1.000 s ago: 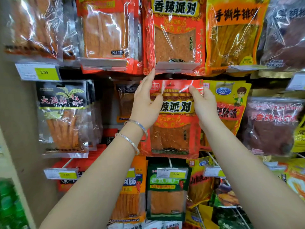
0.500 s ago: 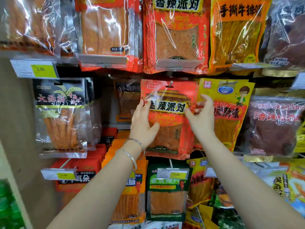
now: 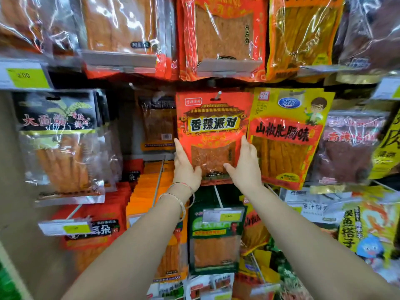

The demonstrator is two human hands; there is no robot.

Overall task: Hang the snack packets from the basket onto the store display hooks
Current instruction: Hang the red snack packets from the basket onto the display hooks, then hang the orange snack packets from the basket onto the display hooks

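- Sliding down: both hands have dropped from the top corners of the red packet (image 3: 213, 131) to its lower half.
- Left hand (image 3: 186, 167) and right hand (image 3: 245, 167) each pinch a side edge, thumb on the front.
- Above them, the hook (image 3: 219, 94) pokes through the packet's hole.
- Glossy, crinkled plastic; a flat rectangle with a clear window between the thumbs.
- Yellow packet (image 3: 287, 135) just right of the right hand.

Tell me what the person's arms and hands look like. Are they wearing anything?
Both arms are bare right down, with no sleeves in view, and there are no gloves. By the left hand, the wrist has two thin silvery bangles on it, one a little looser than the other. The wrist of the right hand has nothing on it.
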